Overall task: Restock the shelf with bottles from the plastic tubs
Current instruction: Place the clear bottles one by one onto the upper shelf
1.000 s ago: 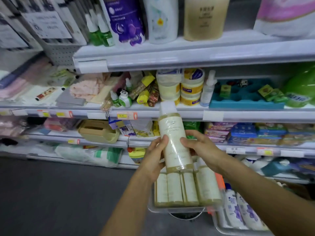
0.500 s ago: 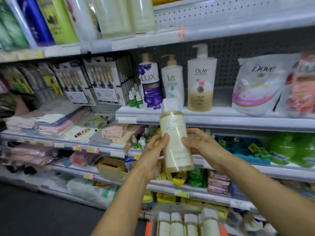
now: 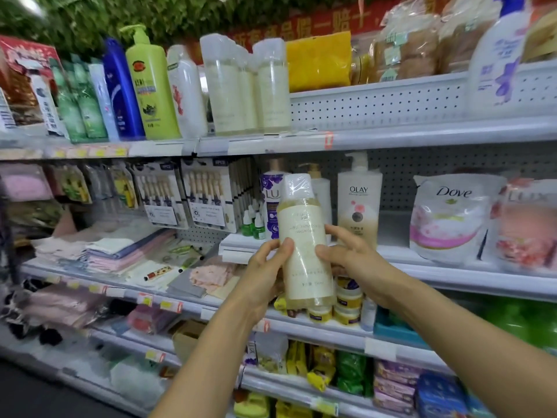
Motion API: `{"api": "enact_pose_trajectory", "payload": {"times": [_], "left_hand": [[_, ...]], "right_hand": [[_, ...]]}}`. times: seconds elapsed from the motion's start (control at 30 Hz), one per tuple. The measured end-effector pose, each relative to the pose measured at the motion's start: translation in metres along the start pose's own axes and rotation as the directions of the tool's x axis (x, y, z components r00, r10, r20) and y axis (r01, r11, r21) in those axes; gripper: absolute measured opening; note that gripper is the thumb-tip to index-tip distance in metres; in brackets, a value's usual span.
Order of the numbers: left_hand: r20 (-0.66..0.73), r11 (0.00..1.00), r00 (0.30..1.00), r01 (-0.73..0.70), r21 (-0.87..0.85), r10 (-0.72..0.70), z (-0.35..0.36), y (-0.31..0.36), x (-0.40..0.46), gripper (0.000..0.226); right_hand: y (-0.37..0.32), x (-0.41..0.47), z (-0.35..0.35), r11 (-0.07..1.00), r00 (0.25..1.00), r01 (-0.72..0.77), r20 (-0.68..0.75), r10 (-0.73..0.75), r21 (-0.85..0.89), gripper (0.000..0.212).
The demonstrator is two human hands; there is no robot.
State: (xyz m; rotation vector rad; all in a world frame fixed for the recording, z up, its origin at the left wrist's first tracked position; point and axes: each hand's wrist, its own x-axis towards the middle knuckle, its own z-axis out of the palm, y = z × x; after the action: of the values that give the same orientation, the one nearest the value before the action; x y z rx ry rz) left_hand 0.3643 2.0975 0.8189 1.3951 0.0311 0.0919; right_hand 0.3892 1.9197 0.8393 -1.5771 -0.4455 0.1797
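Head view: OLAY bottle (image 3: pixel 358 203), Dove pouch (image 3: pixel 449 218)

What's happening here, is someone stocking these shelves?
Yes. A person stands facing a store shelf and holds one pale, plastic-wrapped bottle upright in front of them, the left hand gripping one side and the right hand the other. It is not on a shelf yet. Matching bottles already stand on the top shelf, with open space to their right.
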Motion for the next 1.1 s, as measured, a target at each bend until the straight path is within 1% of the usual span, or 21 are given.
{"api": "enact_pose_trajectory", "payload": {"times": [0.17,0.27,0.43,0.53,0.6,0.7,0.77,0.9,1.03,1.1], "left_hand": [[-0.013,0.999,0.999,-0.045,0.026,0.045,-0.01,0.014,0.012,0.043],[-0.003,0.997,0.998,-0.064,0.053,0.064,-0.018,0.022,0.024,0.042],[0.048,0.984,0.991,-0.13,0.126,0.124,-0.031,0.052,0.054,0.036],[0.061,0.976,0.985,-0.169,0.136,0.162,-0.039,0.074,0.076,0.039],[0.077,0.968,0.979,-0.2,0.15,0.19,-0.044,0.089,0.087,0.039],[0.103,0.951,0.96,-0.274,0.14,0.261,-0.05,0.114,0.101,0.039],[0.113,0.936,0.944,-0.324,0.141,0.31,-0.054,0.132,0.111,0.04],[0.135,0.913,0.921,-0.384,0.14,0.366,-0.058,0.169,0.132,0.04],[0.14,0.886,0.898,-0.436,0.16,0.417,-0.063,0.204,0.155,0.045],[0.153,0.864,0.882,-0.47,0.183,0.447,-0.066,0.222,0.168,0.046]], "right_hand": [[-0.011,0.015,0.008,0.998,0.998,0.058,0.024,-0.057,-0.017,0.045],[-0.013,0.029,0.011,0.993,0.995,0.103,0.025,-0.101,-0.061,0.051],[-0.031,0.064,0.022,0.987,0.989,0.14,-0.03,-0.143,-0.076,0.056],[-0.045,0.088,0.026,0.979,0.981,0.18,-0.056,-0.186,-0.101,0.06],[-0.056,0.101,0.03,0.966,0.968,0.228,-0.082,-0.239,-0.12,0.058],[-0.078,0.117,0.037,0.942,0.939,0.307,-0.116,-0.323,-0.138,0.049],[-0.093,0.129,0.041,0.923,0.919,0.346,-0.135,-0.369,-0.17,0.05],[-0.126,0.154,0.047,0.902,0.887,0.385,-0.193,-0.42,-0.195,0.048],[-0.157,0.185,0.049,0.876,0.857,0.43,-0.208,-0.472,-0.217,0.048],[-0.172,0.203,0.048,0.871,0.85,0.442,-0.21,-0.483,-0.216,0.053]]}}
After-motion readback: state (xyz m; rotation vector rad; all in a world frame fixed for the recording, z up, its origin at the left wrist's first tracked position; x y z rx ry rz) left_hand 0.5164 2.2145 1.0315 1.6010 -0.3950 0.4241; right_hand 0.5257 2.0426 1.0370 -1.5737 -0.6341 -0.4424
